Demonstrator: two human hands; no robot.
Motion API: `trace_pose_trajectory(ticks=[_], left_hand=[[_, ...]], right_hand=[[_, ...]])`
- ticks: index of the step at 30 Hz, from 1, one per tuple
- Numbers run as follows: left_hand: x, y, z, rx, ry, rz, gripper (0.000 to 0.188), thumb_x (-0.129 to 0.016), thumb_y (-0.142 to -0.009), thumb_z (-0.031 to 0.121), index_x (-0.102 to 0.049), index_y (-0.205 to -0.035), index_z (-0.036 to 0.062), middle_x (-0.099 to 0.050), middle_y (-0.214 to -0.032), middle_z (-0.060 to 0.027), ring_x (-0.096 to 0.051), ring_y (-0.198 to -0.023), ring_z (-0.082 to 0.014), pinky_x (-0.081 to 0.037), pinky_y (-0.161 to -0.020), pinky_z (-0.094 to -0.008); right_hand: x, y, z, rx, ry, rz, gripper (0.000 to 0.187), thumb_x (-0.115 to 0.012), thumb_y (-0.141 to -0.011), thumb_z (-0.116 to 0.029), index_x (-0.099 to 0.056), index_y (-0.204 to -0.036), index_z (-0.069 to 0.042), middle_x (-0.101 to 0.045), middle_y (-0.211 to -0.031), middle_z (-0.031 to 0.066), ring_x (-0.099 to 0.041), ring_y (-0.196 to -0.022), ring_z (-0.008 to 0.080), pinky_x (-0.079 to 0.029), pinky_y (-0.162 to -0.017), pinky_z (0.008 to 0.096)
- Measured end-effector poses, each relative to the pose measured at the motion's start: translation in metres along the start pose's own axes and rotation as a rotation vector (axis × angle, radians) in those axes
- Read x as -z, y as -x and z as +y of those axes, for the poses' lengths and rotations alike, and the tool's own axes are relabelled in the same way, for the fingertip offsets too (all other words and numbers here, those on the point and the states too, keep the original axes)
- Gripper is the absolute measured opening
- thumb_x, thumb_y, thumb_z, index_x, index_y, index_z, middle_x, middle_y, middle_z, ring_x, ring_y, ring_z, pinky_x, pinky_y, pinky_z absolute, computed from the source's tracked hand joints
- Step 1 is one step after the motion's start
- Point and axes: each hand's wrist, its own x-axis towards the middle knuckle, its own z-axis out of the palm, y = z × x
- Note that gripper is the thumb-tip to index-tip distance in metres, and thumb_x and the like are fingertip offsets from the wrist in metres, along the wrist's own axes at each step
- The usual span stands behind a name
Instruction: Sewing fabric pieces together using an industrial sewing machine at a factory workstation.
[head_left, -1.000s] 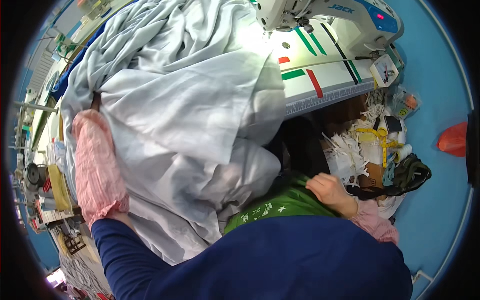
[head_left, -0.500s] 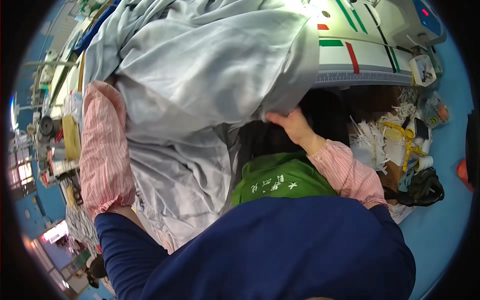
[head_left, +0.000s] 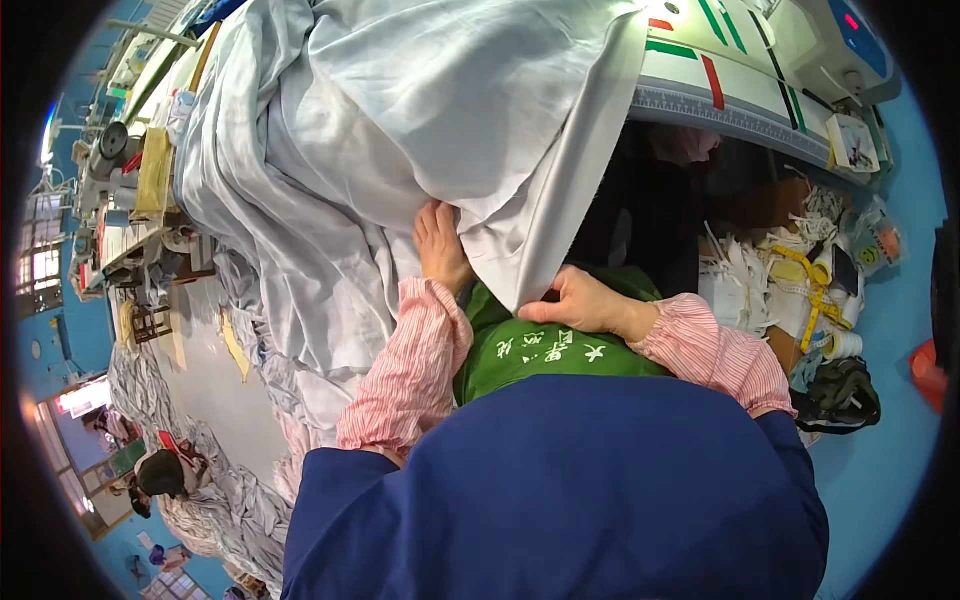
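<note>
A large sheet of pale grey fabric (head_left: 400, 130) drapes over the front of the sewing table and hangs in folds toward my lap. My right hand (head_left: 585, 303) pinches the fabric's pointed near corner between thumb and fingers, just above my green apron (head_left: 500, 345). To its left, my left hand (head_left: 440, 245) lies against the hanging cloth. Its fingers point away from me, stretched out on the fabric, and its thumb is hidden. Pink striped sleeve covers are on both forearms.
A sewing machine (head_left: 835, 45) stands at the far right on the white table (head_left: 735, 70) marked with coloured tape. Below are white scraps (head_left: 735, 285), a yellow measuring tape (head_left: 815, 290), a thread spool (head_left: 845, 346) and a black bag (head_left: 842, 393). More fabric piles (head_left: 225, 500) lie at left.
My left hand has come from under the cloth at far left to the middle. My right hand has drawn the fabric's edge toward me, and a pointed corner now shows.
</note>
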Motion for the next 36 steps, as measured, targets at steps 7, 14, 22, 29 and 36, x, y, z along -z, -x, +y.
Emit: trace_pose_trajectory(ticks=[7,14,22,29,36], left_hand=[[0.062,0.006,-0.022,-0.209,0.099,-0.150,0.029,-0.060,-0.073,-0.005,-0.066,-0.100,0.0055,-0.066,-0.096,-0.0129,-0.062,-0.095,-0.0350,-0.049,-0.081,-0.0414],[0.216,-0.012,0.000,-0.111,0.217,-0.476,0.013,-0.061,-0.085,-0.003,-0.066,-0.096,-0.0005,-0.064,-0.077,-0.0101,-0.065,-0.072,-0.0219,-0.050,-0.065,-0.0341],[0.260,-0.028,0.213,-0.415,0.350,-0.339,0.009,-0.064,-0.089,0.007,-0.065,-0.094,0.0007,-0.063,-0.063,-0.0067,-0.062,-0.053,-0.0171,-0.046,-0.049,-0.0339],[0.133,0.020,0.256,-0.771,0.268,-0.892,0.007,-0.065,-0.091,0.010,-0.063,-0.093,0.0040,-0.063,-0.067,-0.0176,-0.063,-0.059,-0.0372,-0.050,-0.054,-0.0424],[0.141,0.023,0.252,-0.831,0.271,-0.865,0.010,-0.066,-0.084,0.005,-0.061,-0.092,0.0041,-0.064,-0.074,-0.0135,-0.063,-0.057,-0.0345,-0.049,-0.051,-0.0402]], right_hand=[[-0.014,0.051,-0.003,0.119,-0.143,0.088,0.025,-0.066,-0.092,-0.010,-0.067,-0.114,0.003,-0.070,-0.104,0.0039,-0.061,-0.094,0.0097,-0.050,-0.084,0.0263],[-0.020,0.112,0.012,0.223,-0.387,0.158,0.031,-0.053,-0.096,-0.004,-0.059,-0.126,0.001,-0.065,-0.119,0.0051,-0.058,-0.111,0.0123,-0.044,-0.099,0.0282],[-0.032,0.150,0.017,0.562,-0.891,0.247,0.025,-0.046,-0.100,-0.009,-0.052,-0.125,-0.004,-0.061,-0.122,0.0064,-0.059,-0.114,0.0159,-0.045,-0.103,0.0362],[-0.035,0.159,0.039,0.606,-0.909,0.482,0.017,-0.053,-0.102,-0.017,-0.055,-0.113,-0.004,-0.065,-0.104,0.0041,-0.063,-0.094,0.0099,-0.051,-0.087,0.0273],[-0.039,0.189,0.037,0.453,-0.503,0.554,0.021,-0.062,-0.099,-0.018,-0.063,-0.110,0.000,-0.067,-0.096,0.0013,-0.059,-0.088,0.0053,-0.049,-0.079,0.0228]])
